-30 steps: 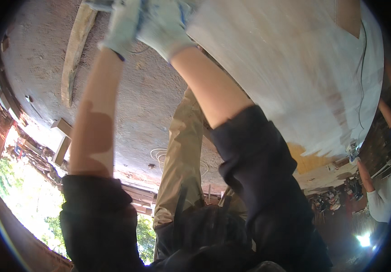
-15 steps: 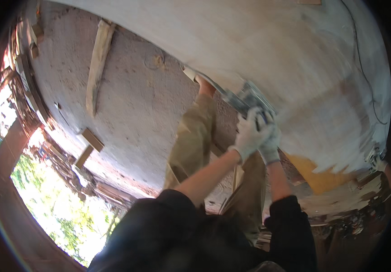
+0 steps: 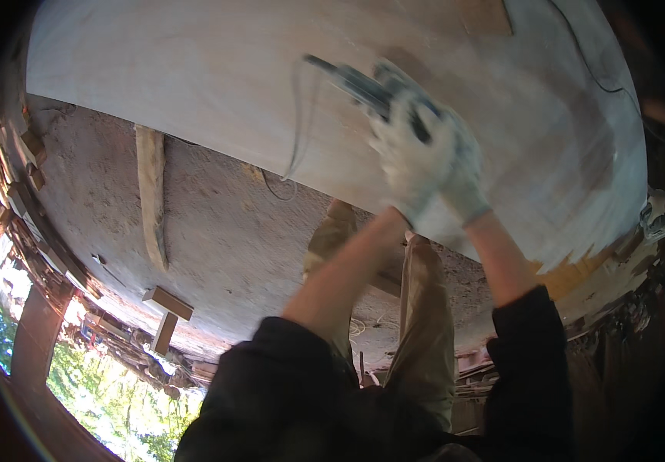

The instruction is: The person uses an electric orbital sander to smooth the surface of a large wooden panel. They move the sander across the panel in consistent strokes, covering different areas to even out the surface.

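Observation:
Both my hands wear pale work gloves and are closed on one corded power sander, dark grey and slightly smeared by motion. My left hand wraps its body from the left. Close against it on the right, my right hand grips the same tool, its fingers partly hidden. Beneath the sander lies a large pale board coated in whitish dust. From the sander's far left end a thin cord hangs over the board's near edge. Whether the sander's pad touches the board cannot be made out.
On the rough ground lie a wooden plank and a T-shaped wood piece. A dark cable crosses the board's right side, near a brown flat piece. At the right rim another person's gloved hand is at a tool.
My hands and the sander have moved farther away and slightly left, from near the board's edge to over its middle. My view has shifted, so more of the board shows.

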